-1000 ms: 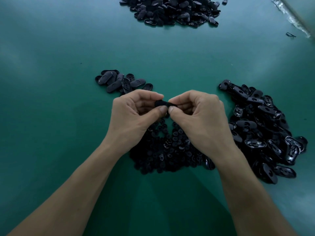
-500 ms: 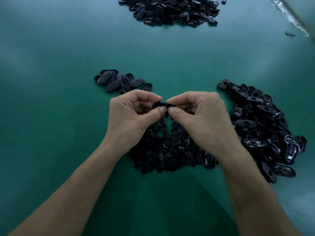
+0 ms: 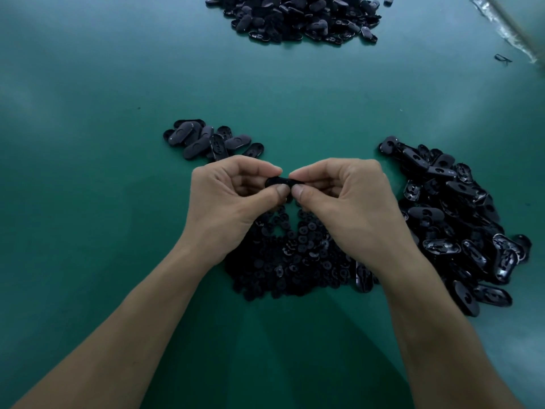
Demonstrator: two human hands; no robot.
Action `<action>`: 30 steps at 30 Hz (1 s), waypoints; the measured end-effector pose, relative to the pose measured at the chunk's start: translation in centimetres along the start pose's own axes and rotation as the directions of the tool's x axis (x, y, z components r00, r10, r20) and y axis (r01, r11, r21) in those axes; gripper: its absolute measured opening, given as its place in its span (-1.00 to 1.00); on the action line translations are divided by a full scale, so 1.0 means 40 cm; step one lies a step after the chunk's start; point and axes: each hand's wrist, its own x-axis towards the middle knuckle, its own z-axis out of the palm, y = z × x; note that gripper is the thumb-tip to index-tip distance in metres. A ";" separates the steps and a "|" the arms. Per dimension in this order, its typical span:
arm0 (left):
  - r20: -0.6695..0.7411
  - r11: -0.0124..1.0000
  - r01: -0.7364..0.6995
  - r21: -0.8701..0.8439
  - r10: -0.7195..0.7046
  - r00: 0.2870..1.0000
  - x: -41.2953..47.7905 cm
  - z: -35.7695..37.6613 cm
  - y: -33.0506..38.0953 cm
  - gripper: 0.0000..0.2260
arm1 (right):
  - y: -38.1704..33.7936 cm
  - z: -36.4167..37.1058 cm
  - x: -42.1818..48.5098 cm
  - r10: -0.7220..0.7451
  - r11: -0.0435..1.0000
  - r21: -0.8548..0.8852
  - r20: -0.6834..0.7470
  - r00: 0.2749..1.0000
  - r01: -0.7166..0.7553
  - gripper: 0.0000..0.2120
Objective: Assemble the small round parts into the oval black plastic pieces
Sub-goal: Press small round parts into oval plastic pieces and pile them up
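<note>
Carrying everything, the green desk [image 3: 88,160] has a far heap of oval pieces [image 3: 295,16] at its far edge, a right heap [image 3: 457,216] toward its right edge and a pile of small round parts [image 3: 295,255] near the middle. Above this pile the left hand [image 3: 230,202] and the right hand [image 3: 348,202] meet. A small group of ovals [image 3: 206,140] lies just beyond. Thumbs and forefingers of both hands are clamped on one oval black piece [image 3: 280,182].

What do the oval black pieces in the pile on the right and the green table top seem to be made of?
Oval black pieces: probably moulded plastic, glossy; bright sharp glints sit on their rims and hollow sides.
Green table top: probably a rubber or vinyl mat, matte to satin; it shows only soft, wide reflections and no grain. The exact material stays open.
</note>
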 end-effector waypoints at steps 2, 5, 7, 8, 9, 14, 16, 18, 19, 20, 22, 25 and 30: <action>-0.003 1.000 -0.010 0.011 0.010 1.000 -0.002 0.002 0.002 -0.83 | 0.000 0.001 0.000 0.000 1.000 -0.007 0.000 1.000 0.000 -0.84; 0.004 1.000 -0.019 0.016 0.019 1.000 -0.003 0.004 0.004 -0.82 | -0.001 0.003 -0.002 0.004 1.000 -0.014 0.002 1.000 -0.004 -0.84; 0.008 1.000 -0.010 0.009 0.010 1.000 -0.002 0.002 0.001 -0.83 | -0.001 0.004 -0.002 0.010 1.000 -0.012 0.005 1.000 -0.010 -0.85; 0.007 1.000 -0.007 0.004 0.007 1.000 -0.001 0.001 0.000 -0.83 | -0.002 0.004 -0.002 0.013 1.000 -0.007 0.007 1.000 -0.013 -0.86; 0.004 1.000 -0.005 -0.004 0.005 1.000 -0.001 0.000 -0.002 -0.84 | -0.003 0.003 -0.002 0.018 1.000 0.000 0.008 1.000 -0.018 -0.86; -0.025 0.995 -0.022 -0.098 0.020 0.999 0.000 0.001 -0.005 -0.82 | -0.008 0.000 -0.003 0.018 1.000 0.018 -0.028 0.999 -0.018 -0.81; -0.053 0.989 -0.030 -0.145 0.023 0.998 0.007 -0.001 -0.006 -0.83 | -0.007 -0.001 -0.001 0.029 1.000 0.006 -0.081 0.996 -0.029 -0.76; -0.105 0.974 -0.014 -0.224 -0.010 0.994 0.014 -0.006 -0.006 -0.84 | -0.002 -0.008 0.003 0.042 0.998 -0.034 -0.150 0.988 -0.047 -0.73; -0.134 0.962 0.007 -0.274 -0.045 0.990 0.017 -0.009 -0.004 -0.83 | 0.000 -0.014 0.004 0.046 0.996 -0.064 -0.183 0.982 -0.059 -0.72; -0.159 0.944 0.031 -0.329 -0.088 0.983 0.021 -0.011 -0.002 -0.82 | 0.002 -0.021 0.005 0.048 0.993 -0.095 -0.213 0.976 -0.070 -0.70; -0.193 0.894 0.077 -0.441 -0.178 0.965 0.028 -0.014 0.003 -0.81 | 0.003 -0.033 0.005 0.042 0.980 -0.177 -0.255 0.966 -0.089 -0.67; -0.219 0.823 0.116 -0.556 -0.280 0.935 0.036 -0.017 0.008 -0.70 | 0.003 -0.047 -0.003 0.064 0.921 -0.362 -0.232 0.970 -0.147 -0.66; -0.237 0.844 0.143 -0.517 -0.302 0.923 0.036 -0.012 0.015 -0.48 | -0.007 -0.081 -0.007 0.285 0.737 -0.620 -0.077 0.956 -0.270 -0.67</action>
